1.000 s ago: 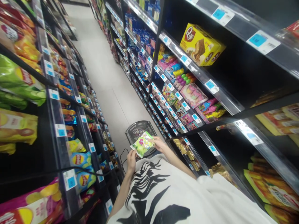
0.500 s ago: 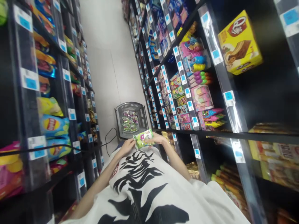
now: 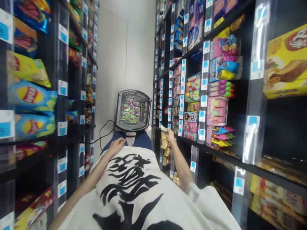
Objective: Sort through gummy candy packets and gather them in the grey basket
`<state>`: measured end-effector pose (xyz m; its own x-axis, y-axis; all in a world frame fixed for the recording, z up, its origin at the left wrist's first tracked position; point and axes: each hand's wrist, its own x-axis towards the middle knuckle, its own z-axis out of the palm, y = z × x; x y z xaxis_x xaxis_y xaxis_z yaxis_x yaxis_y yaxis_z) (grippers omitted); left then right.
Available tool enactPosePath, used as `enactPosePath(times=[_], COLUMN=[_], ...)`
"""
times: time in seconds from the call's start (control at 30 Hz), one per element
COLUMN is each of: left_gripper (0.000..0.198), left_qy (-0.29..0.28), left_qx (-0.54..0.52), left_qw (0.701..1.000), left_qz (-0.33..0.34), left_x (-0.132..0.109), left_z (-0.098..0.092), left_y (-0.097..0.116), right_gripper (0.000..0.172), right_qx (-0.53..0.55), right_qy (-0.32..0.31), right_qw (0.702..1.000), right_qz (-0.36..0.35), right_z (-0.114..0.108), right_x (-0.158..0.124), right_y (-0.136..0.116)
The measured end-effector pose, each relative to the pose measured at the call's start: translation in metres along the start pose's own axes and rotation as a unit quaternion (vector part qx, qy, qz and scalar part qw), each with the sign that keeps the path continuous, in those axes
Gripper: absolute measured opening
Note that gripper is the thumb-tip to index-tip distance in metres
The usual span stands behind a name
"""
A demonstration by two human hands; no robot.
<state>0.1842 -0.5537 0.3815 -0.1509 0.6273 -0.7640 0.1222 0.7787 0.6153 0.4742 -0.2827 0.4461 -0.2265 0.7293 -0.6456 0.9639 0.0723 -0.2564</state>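
Note:
My right hand [image 3: 170, 136] is stretched out to the right, at the front of the shelf. Its fingers are closed on a small candy bag [image 3: 164, 128], seen nearly edge-on with a pale, greenish-yellow look. Low over my thigh, at the hem of my white shirt, my left hand [image 3: 116, 146] holds nothing, its fingers loosely bent and a little apart. In front of my legs stands a grey plastic basket [image 3: 119, 123] with several green and purple candy bags [image 3: 130, 111] lying in it.
Gold-wrapped packs [image 3: 165, 148] sit on the lower shelf beside my right hand. Above them are candy boxes [image 3: 191, 126] and pink toy-candy packs [image 3: 217, 110]. Chip bags [image 3: 33, 124] fill the left rack. A black cord [image 3: 102, 131] hangs beside the basket.
Both hands held the green candy bag before my body. Now the left has let go and moved down-left, while the right has carried the bag right to the shelf. My view has shifted.

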Motion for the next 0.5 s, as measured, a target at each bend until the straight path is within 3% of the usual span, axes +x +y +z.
enactPosePath(times=[0.1, 0.23, 0.4, 0.5], left_gripper=[0.043, 0.042, 0.041, 0.041], left_qy=[0.042, 0.067, 0.078, 0.075], left_qx=[-0.024, -0.040, -0.026, -0.016], left_qw=[0.998, 0.994, 0.992, 0.991], left_qz=[-0.044, -0.079, -0.091, -0.105], left_x=[-0.010, -0.022, -0.028, -0.030], left_z=[0.004, 0.019, 0.034, 0.040], left_y=[-0.026, -0.047, -0.058, -0.059], right_gripper=[0.037, 0.042, 0.034, 0.040], right_qx=[-0.057, -0.103, -0.125, -0.118], right_qy=[0.057, 0.079, 0.097, 0.105], right_qw=[0.995, 0.982, 0.960, 0.944], right_qz=[0.062, 0.137, 0.231, 0.288], right_z=[-0.003, -0.001, 0.008, 0.015], right_x=[0.020, 0.049, 0.078, 0.089], right_y=[0.025, 0.049, 0.064, 0.064])
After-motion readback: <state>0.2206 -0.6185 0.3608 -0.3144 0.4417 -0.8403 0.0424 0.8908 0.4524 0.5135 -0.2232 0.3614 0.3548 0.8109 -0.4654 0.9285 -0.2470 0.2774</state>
